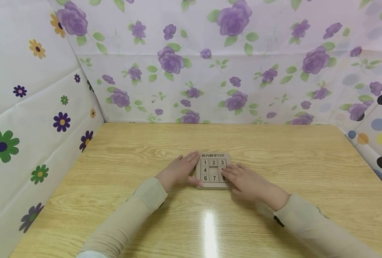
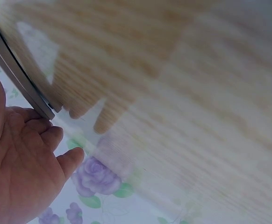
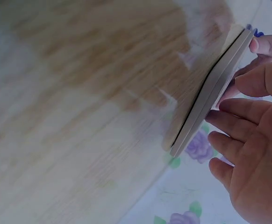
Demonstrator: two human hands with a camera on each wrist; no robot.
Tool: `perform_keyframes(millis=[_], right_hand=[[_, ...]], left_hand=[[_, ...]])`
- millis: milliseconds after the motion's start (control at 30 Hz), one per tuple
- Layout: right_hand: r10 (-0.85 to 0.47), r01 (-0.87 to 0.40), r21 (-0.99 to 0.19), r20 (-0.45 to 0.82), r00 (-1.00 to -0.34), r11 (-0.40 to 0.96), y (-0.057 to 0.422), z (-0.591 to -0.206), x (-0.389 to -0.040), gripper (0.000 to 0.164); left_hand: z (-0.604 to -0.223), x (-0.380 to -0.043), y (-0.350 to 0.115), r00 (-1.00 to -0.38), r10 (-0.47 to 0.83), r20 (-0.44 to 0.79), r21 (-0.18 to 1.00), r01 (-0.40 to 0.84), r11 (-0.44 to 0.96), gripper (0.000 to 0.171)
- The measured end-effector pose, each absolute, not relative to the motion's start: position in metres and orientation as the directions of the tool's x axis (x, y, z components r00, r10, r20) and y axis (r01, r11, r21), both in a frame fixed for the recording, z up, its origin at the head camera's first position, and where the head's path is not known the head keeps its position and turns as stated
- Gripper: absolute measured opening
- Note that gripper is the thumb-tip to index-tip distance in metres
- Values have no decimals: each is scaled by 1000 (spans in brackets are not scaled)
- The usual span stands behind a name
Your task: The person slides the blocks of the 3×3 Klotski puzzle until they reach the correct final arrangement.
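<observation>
A flat number slide puzzle [image 1: 214, 185] lies on the table, with several numbered square tiles around a vacant middle cell. My left hand [image 1: 180, 170] is at its left side, fingers stretched along the edge and thumb touching the lower left corner. Over the right side of the puzzle, my right hand [image 1: 249, 181] rests its fingertips on the tiles and partly hides the right column. The left wrist view has the puzzle's edge [image 2: 21, 70] beside the left hand [image 2: 21, 163]. Seen from the right wrist, the right hand's fingers [image 3: 234, 125] reach to the puzzle's edge [image 3: 215, 88].
The wood-grain table [image 1: 139, 143] extends around the puzzle and carries a bright glare streak in front. A floral cloth [image 1: 178, 89] hangs behind it. Patterned sheets stand at the left [image 1: 42, 107] and right [image 1: 378, 118] sides.
</observation>
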State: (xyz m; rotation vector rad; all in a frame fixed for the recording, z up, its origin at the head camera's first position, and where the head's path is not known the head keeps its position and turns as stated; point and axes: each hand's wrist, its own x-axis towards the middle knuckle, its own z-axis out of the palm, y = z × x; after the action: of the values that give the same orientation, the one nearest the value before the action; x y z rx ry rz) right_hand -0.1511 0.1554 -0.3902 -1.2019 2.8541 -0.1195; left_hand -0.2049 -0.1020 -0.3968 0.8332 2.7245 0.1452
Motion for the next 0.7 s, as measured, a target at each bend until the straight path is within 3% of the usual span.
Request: perform_keyframes(millis=[700], right_hand=[[-761,-754,-119,-24,-648,646,144,-391,-154,56]], left_hand=[[-395,-204,-102,-791,559,-249,190,526,829,111]])
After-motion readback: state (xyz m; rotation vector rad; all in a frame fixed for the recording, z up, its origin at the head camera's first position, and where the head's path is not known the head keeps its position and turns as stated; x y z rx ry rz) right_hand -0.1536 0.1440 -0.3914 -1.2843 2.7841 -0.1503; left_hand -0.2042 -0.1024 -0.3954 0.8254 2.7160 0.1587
